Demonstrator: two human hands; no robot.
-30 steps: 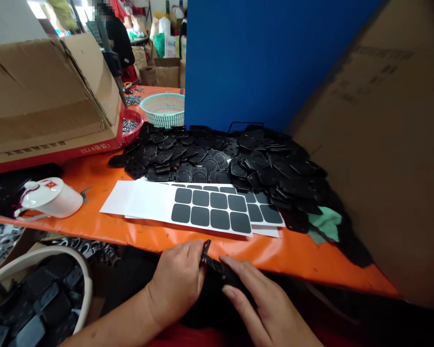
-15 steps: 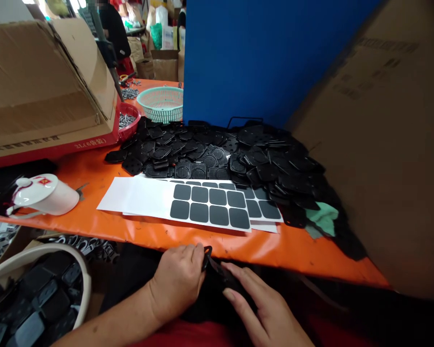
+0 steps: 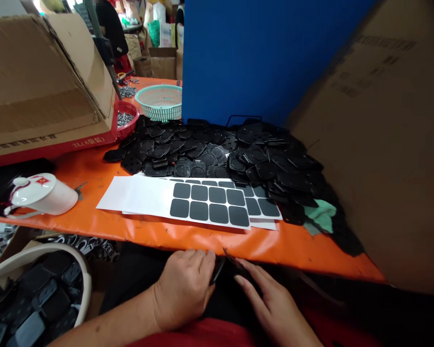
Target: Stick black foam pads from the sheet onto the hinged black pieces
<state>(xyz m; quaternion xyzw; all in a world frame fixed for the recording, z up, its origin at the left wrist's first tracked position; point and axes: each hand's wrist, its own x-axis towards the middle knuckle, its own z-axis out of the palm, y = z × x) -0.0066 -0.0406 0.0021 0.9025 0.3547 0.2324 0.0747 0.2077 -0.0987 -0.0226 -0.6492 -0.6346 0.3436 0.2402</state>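
Below the near edge of the orange table [image 3: 94, 168], my left hand [image 3: 184, 286] is closed around a small black plastic part [image 3: 220, 266]. My right hand [image 3: 273, 306] rests its fingers against the same part from the right, fingers stretched and pressed on it. Just beyond the hands lies a white sheet [image 3: 137, 195] carrying several dark grey square pads [image 3: 208, 205], with a second sheet under it. A big heap of black plastic parts [image 3: 238, 154] covers the table behind the sheets.
A white cup [image 3: 43, 193] lies on its side at the left. A cardboard box [image 3: 39, 82] stands at the far left, a blue panel [image 3: 256, 58] behind the heap, a large carton [image 3: 390, 144] at the right. A green basket [image 3: 161, 101], a red basket of metal bits [image 3: 126, 120] and a bin of black parts [image 3: 39, 294] are nearby.
My left hand has shifted slightly right and closed further over the black part, which has tilted flatter. My right fingers have slid up along it. The view has dipped a little.
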